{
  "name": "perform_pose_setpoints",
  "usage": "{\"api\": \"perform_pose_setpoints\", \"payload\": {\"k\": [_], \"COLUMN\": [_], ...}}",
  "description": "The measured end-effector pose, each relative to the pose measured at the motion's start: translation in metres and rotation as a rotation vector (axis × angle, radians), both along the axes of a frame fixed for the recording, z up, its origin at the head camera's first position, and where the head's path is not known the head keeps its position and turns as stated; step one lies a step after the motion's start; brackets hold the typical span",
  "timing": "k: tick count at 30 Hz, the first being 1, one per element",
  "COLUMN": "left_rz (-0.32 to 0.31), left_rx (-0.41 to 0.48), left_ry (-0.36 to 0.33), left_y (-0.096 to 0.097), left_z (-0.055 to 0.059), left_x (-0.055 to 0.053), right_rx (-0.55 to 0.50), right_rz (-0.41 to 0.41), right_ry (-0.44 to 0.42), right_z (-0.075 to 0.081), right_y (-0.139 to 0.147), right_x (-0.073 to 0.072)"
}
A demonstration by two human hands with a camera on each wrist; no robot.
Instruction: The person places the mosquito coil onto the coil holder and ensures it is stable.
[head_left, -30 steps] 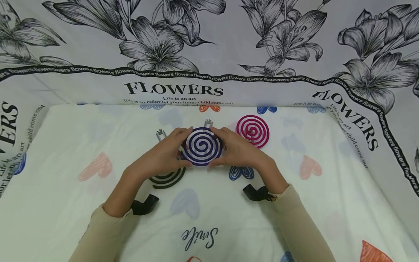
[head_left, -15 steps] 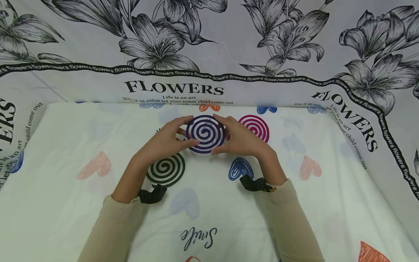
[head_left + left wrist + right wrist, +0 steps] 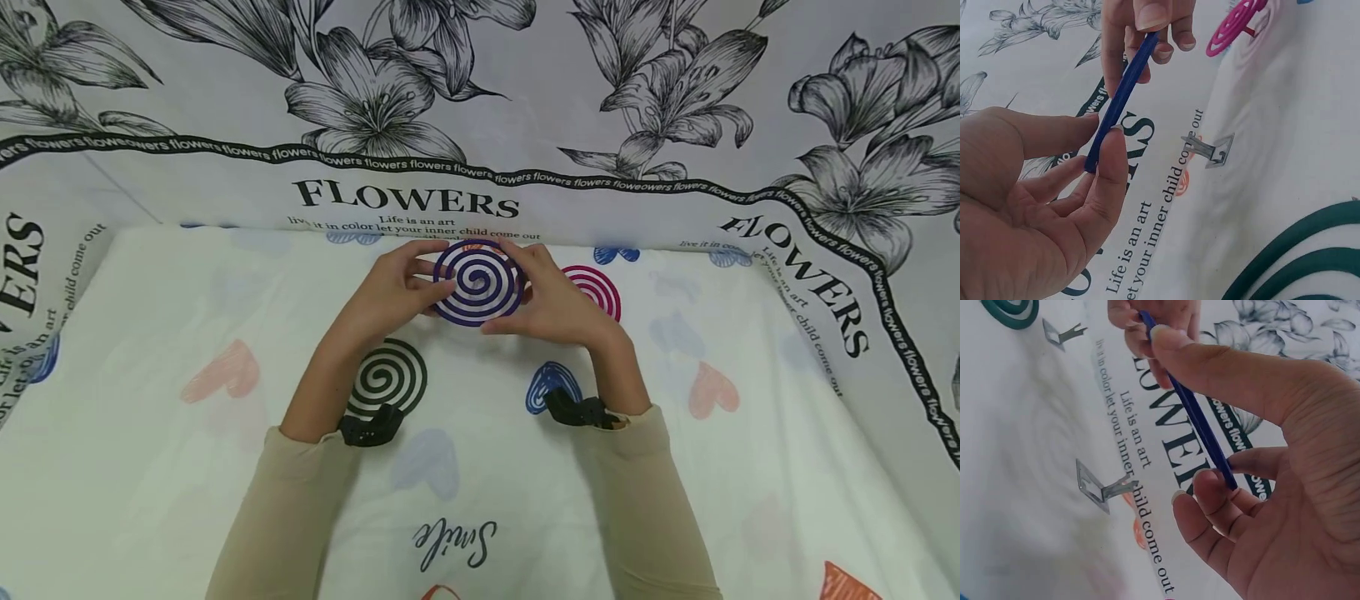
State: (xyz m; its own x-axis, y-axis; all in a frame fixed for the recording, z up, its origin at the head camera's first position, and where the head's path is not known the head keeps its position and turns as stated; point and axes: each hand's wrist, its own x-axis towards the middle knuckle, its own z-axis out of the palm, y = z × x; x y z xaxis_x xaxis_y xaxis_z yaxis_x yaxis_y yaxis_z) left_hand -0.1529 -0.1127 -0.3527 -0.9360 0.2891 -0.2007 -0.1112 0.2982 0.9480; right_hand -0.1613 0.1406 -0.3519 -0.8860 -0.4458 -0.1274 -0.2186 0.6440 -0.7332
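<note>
Both hands hold a dark blue mosquito coil (image 3: 1121,100) raised over the cloth. The left hand (image 3: 386,296) pinches its left edge between thumb and fingers, and the right hand (image 3: 555,300) pinches its right edge. Seen edge-on in both wrist views, the coil is a thin slanted bar. Below it in the left wrist view stands a small metal coil stand (image 3: 1210,150) with an upright prong. A dark green coil (image 3: 422,379) lies by the left wrist. Partly hidden behind the right hand is a pink coil (image 3: 611,296), which looks raised on a stand in the left wrist view.
A second metal stand (image 3: 1060,334) is near the green coil in the right wrist view. The white cloth (image 3: 480,450) carries printed hearts and the word Smile. Behind it rises a flower-print cloth (image 3: 525,100). Black straps (image 3: 371,427) hang at both wrists.
Both hands have moved forward, away from the person, carrying the blue coil toward the far edge of the white cloth. More of the green coil shows, less of the pink one.
</note>
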Motion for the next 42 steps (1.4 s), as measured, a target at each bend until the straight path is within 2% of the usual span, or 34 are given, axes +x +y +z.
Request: {"api": "perform_pose_setpoints", "payload": {"k": [8, 13, 21, 29, 35, 42], "left_rz": [0.074, 0.116, 0.157, 0.164, 0.163, 0.22], "left_rx": [-0.005, 0.011, 0.067, 0.079, 0.031, 0.075], "left_ry": [-0.003, -0.011, -0.015, -0.015, 0.008, 0.048], "left_y": [0.002, 0.005, 0.012, 0.02, 0.029, 0.033], "left_z": [0.002, 0.001, 0.0, -0.002, -0.008, -0.014], "left_x": [-0.007, -0.011, -0.018, -0.023, -0.024, -0.028], "right_rx": [-0.079, -0.197, -0.235, -0.425, -0.448, -0.45], "right_rz": [-0.051, -0.155, -0.258, -0.332, -0.371, -0.401], "right_ry": [-0.007, -0.009, 0.023, 0.017, 0.014, -0.004], "right_z": [-0.007, -0.011, -0.014, -0.021, -0.022, -0.023], "right_y": [-0.006, -0.012, -0.022, -0.025, -0.027, -0.028], "right_x": [-0.008, -0.014, -0.026, -0.031, -0.033, -0.034]}}
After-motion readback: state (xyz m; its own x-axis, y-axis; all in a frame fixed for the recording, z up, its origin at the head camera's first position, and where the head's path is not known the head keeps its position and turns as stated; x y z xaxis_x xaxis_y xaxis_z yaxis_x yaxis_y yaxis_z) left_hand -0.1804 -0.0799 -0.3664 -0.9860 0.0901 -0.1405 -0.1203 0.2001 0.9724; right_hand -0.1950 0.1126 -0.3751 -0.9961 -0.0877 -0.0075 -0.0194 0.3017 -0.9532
